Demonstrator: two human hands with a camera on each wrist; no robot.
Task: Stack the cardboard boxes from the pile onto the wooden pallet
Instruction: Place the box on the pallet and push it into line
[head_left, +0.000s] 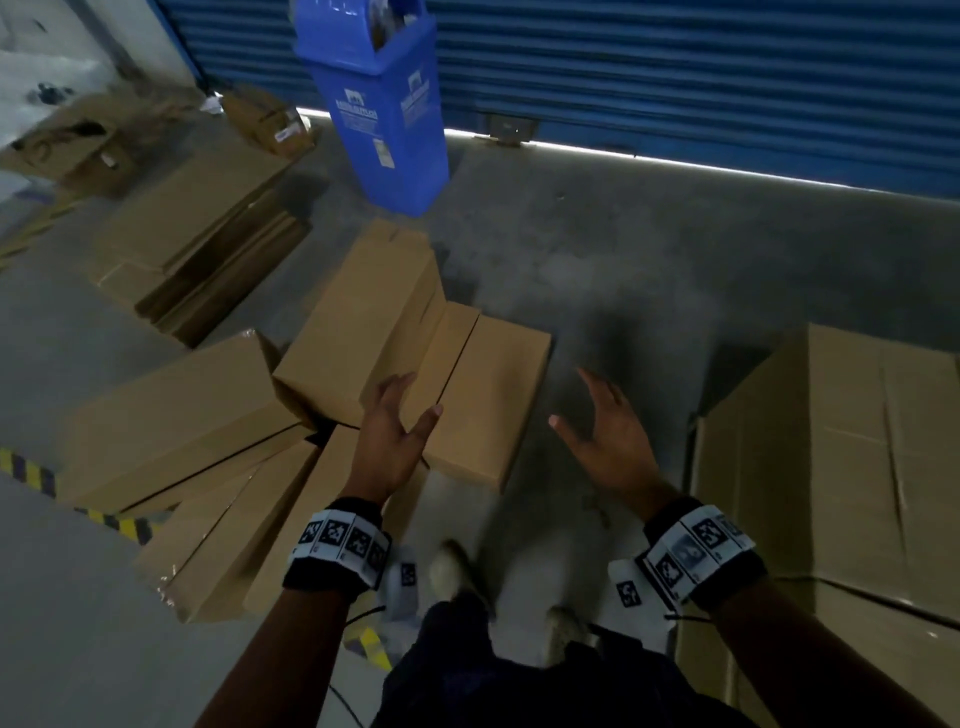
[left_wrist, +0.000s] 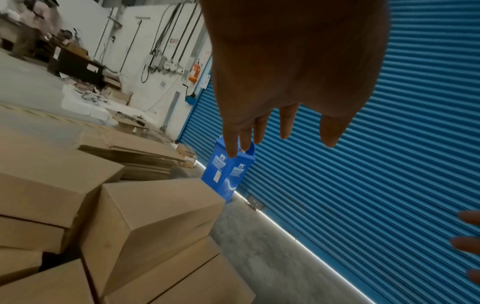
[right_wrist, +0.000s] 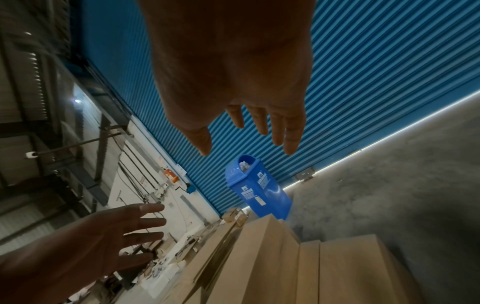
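Note:
A pile of plain cardboard boxes (head_left: 218, 467) lies jumbled on the grey floor. One long box (head_left: 363, 322) leans tilted across another closed box (head_left: 483, 395), whose top has a dark seam. My left hand (head_left: 400, 431) hovers with spread fingers above the near left corner of that seamed box, holding nothing. Over bare floor just right of the box, my right hand (head_left: 602, 431) is held with straight fingers, empty. The wrist views show both the left hand (left_wrist: 272, 127) and the right hand (right_wrist: 249, 131) spread above the boxes (left_wrist: 153, 218). No pallet is in view.
A blue bin (head_left: 384, 104) stands before the blue roller shutter (head_left: 675, 78). Flattened cardboard sheets (head_left: 202, 249) lie at the left. A large cardboard box (head_left: 841, 457) sits at the right. Yellow-black floor tape (head_left: 31, 467) runs at the left. My shoes (head_left: 457, 571) stand below.

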